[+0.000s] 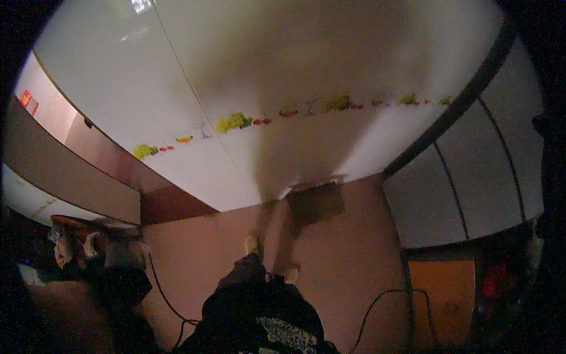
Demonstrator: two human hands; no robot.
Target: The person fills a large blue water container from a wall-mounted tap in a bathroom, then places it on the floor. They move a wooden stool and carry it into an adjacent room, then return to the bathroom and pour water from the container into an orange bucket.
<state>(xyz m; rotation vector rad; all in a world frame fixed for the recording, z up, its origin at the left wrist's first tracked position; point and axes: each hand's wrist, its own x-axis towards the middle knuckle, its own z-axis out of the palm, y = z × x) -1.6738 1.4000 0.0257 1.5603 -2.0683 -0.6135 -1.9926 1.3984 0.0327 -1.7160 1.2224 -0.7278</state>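
Neither of my hands is in view. Before me rises a pale tiled wall (309, 146) with a printed border of grapes, cherries and bananas (234, 123) running across it. At the wall's foot a dark, flat rectangular object (316, 203), perhaps a board or box, rests on the reddish-brown floor (194, 248). Below me are my dark clothes (261, 305), with a pale print on the front. My light-coloured shoes (251, 244) stand on the floor, one ahead of the other.
To the left is an opening (101, 146) in the wall. Several bags or bundles (64, 250) sit beyond a dark cable (161, 283) on that side. Right of me are grey panels (460, 190), an orange-brown box or panel (442, 296) and another dark cable (376, 296).
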